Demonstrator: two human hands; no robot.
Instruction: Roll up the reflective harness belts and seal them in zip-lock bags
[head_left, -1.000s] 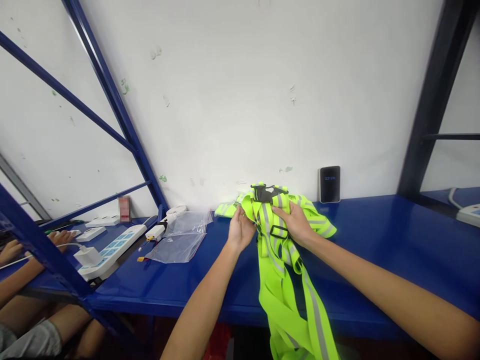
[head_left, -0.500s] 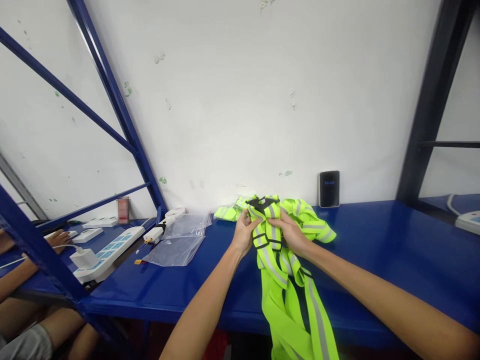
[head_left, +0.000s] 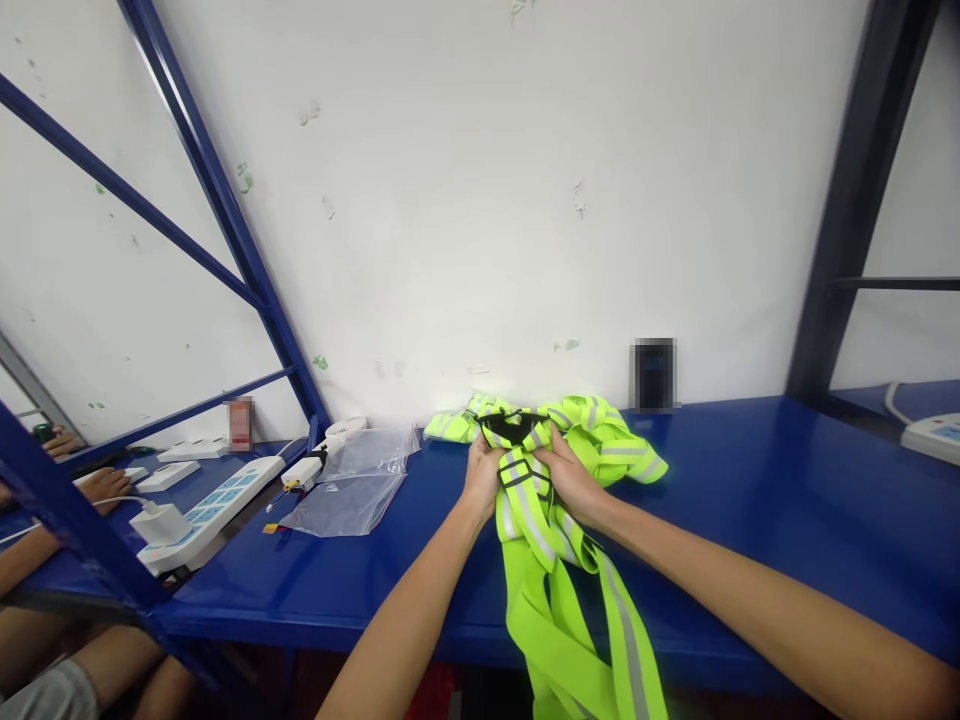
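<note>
Between my hands is a neon yellow-green reflective vest (head_left: 530, 525) made of straps with silver stripes and black buckles. My left hand (head_left: 482, 474) grips its upper left side, the fingers partly hidden by the fabric. On the other side my right hand (head_left: 571, 475) pinches the straps near a black part (head_left: 517, 427) at the top. Long strap ends hang down over the table's front edge. More of the same yellow-green strapping (head_left: 611, 440) lies bunched behind my hands, against the wall; whether it is a separate piece I cannot tell.
On the blue table (head_left: 750, 510) lie a clear plastic bag (head_left: 349, 500) and a white block with wires (head_left: 304, 472). A dark upright device (head_left: 654, 376) leans by the wall. Left, past the blue frame post (head_left: 75, 510), are a power strip (head_left: 217, 510) and another person's hand (head_left: 105, 484).
Both hands have shifted slightly, and the top of the vest is spread wider, showing more of the black part. The hanging straps have swung a little left.
</note>
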